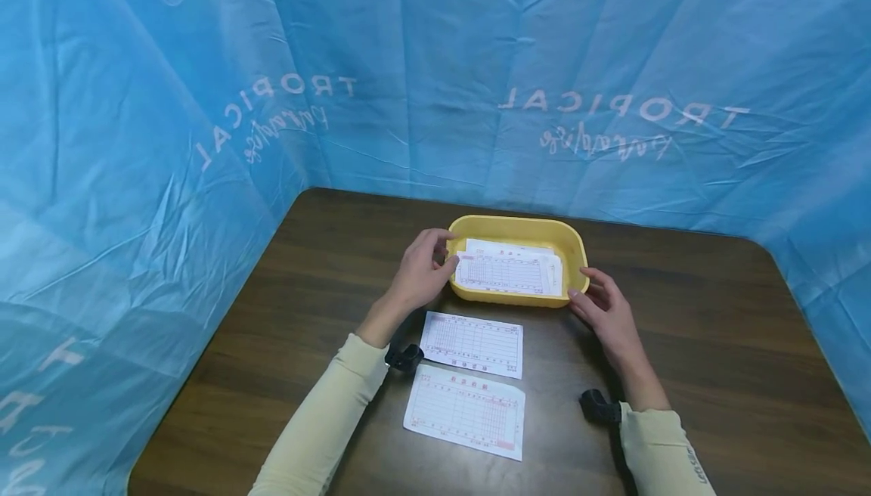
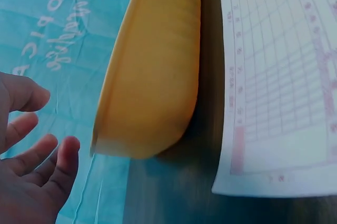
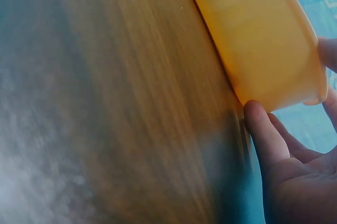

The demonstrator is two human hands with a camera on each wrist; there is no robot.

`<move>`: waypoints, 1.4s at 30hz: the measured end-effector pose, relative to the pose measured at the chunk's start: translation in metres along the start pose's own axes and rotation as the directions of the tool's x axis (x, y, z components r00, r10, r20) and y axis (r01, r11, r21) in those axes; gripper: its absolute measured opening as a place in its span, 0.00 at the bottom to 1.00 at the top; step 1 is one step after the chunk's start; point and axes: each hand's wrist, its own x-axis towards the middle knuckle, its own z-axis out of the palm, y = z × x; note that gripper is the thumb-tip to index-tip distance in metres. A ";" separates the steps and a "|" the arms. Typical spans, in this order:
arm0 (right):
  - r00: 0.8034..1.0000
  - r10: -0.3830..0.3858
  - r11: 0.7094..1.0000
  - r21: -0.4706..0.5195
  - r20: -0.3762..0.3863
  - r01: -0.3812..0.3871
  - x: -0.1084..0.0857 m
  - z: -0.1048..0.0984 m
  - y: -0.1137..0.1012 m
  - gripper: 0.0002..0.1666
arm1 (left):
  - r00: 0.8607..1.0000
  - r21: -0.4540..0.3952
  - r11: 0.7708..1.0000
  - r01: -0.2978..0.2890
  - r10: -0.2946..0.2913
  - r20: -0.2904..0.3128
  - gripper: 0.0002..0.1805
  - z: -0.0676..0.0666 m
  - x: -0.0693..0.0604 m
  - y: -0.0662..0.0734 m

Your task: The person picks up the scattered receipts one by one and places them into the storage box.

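Note:
A yellow plastic basket (image 1: 513, 300) stands on the table with several printed paper forms (image 1: 506, 273) stacked inside. Beside its left end is my left hand (image 1: 423, 273), its fingers loosely bent; the left wrist view shows that hand (image 2: 34, 166) apart from the basket wall (image 2: 152, 66). At the opposite end, my right hand (image 1: 607, 318) holds the front right corner. In the right wrist view the thumb of this hand (image 3: 300, 182) lies against the lower basket wall (image 3: 263, 40), while other fingers touch the rim side.
Two more printed forms lie on the brown wooden table (image 1: 272, 375) in front of the basket: an upper sheet (image 1: 472, 345) and a lower sheet (image 1: 466, 414). Blue sheeting (image 1: 435, 88) with white lettering hangs behind the table and along its sides.

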 end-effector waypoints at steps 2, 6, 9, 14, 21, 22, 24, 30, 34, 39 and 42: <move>1.000 0.006 1.000 0.000 -0.004 -0.006 0.000 0.000 0.000 0.38 | 1.000 0.000 1.000 0.018 -0.018 -0.007 0.18 -0.002 -0.004 -0.002; 1.000 0.001 1.000 0.003 -0.006 -0.001 0.000 0.000 0.002 0.37 | 0.999 0.005 0.999 0.036 -0.036 -0.025 0.15 -0.009 -0.011 -0.009; 1.000 -0.013 1.000 0.000 -0.003 0.013 0.001 0.001 0.003 0.37 | 0.999 0.007 0.999 0.043 -0.043 -0.010 0.13 -0.013 -0.017 -0.015; 1.000 -0.014 1.000 -0.007 -0.006 0.014 0.000 0.002 0.004 0.36 | 0.992 0.038 0.997 0.069 -0.072 0.100 0.11 -0.017 -0.027 -0.022; 1.000 0.006 1.000 0.009 -0.004 -0.006 0.000 0.000 0.002 0.37 | 0.953 0.170 0.981 0.089 -0.134 0.272 0.15 -0.020 -0.034 -0.031; 1.000 0.010 1.000 0.009 -0.003 -0.010 0.000 0.000 0.001 0.37 | 0.946 0.188 0.978 0.084 -0.138 0.293 0.16 -0.021 -0.034 -0.033; 1.000 0.014 1.000 0.010 -0.001 -0.014 0.000 0.000 0.001 0.37 | 0.934 0.214 0.974 0.076 -0.145 0.328 0.16 -0.022 -0.033 -0.035; 1.000 0.004 1.000 -0.001 -0.004 -0.004 0.001 0.000 0.002 0.36 | 0.909 0.259 0.963 0.079 -0.176 0.378 0.19 -0.021 -0.035 -0.036; 1.000 0.002 1.000 -0.009 -0.011 -0.002 0.002 0.000 0.002 0.35 | 0.894 0.321 0.945 0.058 -0.192 0.404 0.24 -0.018 -0.036 -0.036; 1.000 -0.001 1.000 -0.011 -0.012 0.001 0.001 0.000 0.002 0.35 | 0.868 0.421 0.906 0.025 -0.229 0.441 0.30 -0.017 -0.039 -0.036; 1.000 -0.010 1.000 -0.011 -0.009 0.010 0.001 0.000 0.003 0.35 | 0.855 0.470 0.883 -0.007 -0.239 0.461 0.35 -0.016 -0.042 -0.036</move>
